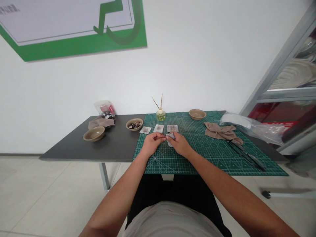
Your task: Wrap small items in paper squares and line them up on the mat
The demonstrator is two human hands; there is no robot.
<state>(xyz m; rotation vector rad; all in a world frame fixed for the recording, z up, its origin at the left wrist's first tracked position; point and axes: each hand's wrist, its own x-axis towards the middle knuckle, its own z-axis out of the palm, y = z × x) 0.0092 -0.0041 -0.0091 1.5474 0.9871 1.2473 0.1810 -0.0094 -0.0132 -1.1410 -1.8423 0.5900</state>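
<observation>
Behind the table, a plain white wall (202, 65) carries a white board with a green border (69, 23), and pale floor tiles (49, 187) spread below. From where I stand, the dark grey tabletop (118, 146) is partly covered by a green cutting mat with white grid lines (197, 161). Over it, the person's right hand (182, 144) pinches a small pale-grey piece (170, 135) between thumb and fingers. The left hand (152, 144) meets it, fingertips drawn together; I cannot tell whether they grip the piece too. Just beyond lie three small white printed squares (158, 128), with a clear glass jar holding two thin sticks (161, 116) farther back. Left of the mat sits a round tan bowl of dark pieces (134, 124); to the right, a crumpled brown cloth (219, 132) rests on the mat.
</observation>
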